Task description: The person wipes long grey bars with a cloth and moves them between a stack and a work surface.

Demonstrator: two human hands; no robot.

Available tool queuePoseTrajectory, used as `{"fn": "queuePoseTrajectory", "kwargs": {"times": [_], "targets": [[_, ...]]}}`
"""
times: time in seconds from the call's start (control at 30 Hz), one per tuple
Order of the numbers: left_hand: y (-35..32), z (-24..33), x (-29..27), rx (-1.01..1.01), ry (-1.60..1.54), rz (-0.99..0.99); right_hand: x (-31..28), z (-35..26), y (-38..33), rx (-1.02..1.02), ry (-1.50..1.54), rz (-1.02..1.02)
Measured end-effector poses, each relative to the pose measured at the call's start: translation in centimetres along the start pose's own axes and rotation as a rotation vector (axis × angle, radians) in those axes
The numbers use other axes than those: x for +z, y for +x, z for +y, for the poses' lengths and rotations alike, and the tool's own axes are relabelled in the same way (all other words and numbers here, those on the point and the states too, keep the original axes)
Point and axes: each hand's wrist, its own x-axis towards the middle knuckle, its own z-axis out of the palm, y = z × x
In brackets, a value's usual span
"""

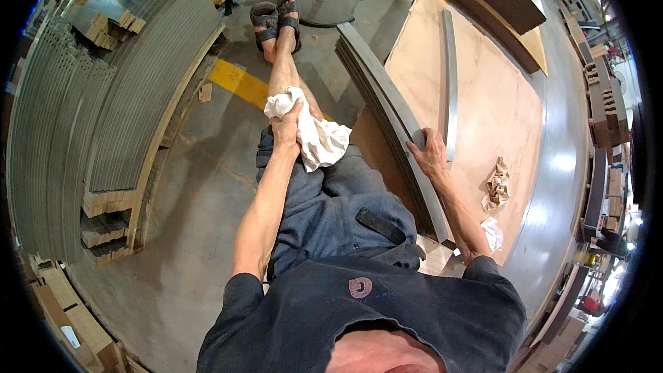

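"What is closest?"

"Dark trousers (331, 197), their thick fabric wrinkled across the lap. The left hand (286, 128) has its fingers closed around a white cloth (324, 141), soft and creased, whose loose end drapes over the thighs near the knees."

"And the right hand (429, 153)?"

"It lies on a pile of grey strips (382, 86), long, flat and narrow, just beside the legs. Thumb and fingers touch the top of the pile; I cannot tell whether they pinch a strip."

"What surrounds that?"

"A smooth tan board (507, 103). On it lie a crumpled white scrap (492, 233), a wrinkled brown scrap (496, 183) and 1 single grey strip (449, 83), slim and straight-sided."

"How about edges and room?"

"The pile's layered edges face the legs, and a band of board separates it from the single strip. To the left, grey floor (200, 193) opens between the legs and a big stack of panels (152, 90), its edges finely ribbed. Farther out, a yellow stripe (238, 83) crosses the floor, then come 2 dark sandals (266, 17) and a round black base (328, 14)."
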Motion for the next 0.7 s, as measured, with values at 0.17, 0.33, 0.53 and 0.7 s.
{"fn": "queuePoseTrajectory", "kwargs": {"times": [0.17,0.33,0.53,0.7], "targets": [[-3.3,3.1,2.5,-0.111,0.008,-0.057,2.6,1.1,-1.0,0.017,-0.028,0.019],[-2.3,2.2,1.5,-0.126,-0.057,-0.053,4.1,0.8,-1.2,0.028,-0.033,0.047],[-0.9,0.9,0.4,-0.109,-0.088,-0.122,4.3,1.5,-1.2,0.093,0.005,0.03],[-1.4,1.4,0.9,-0.182,-0.005,-0.131,4.4,2.1,-0.7,0.08,-0.085,0.056]]}}
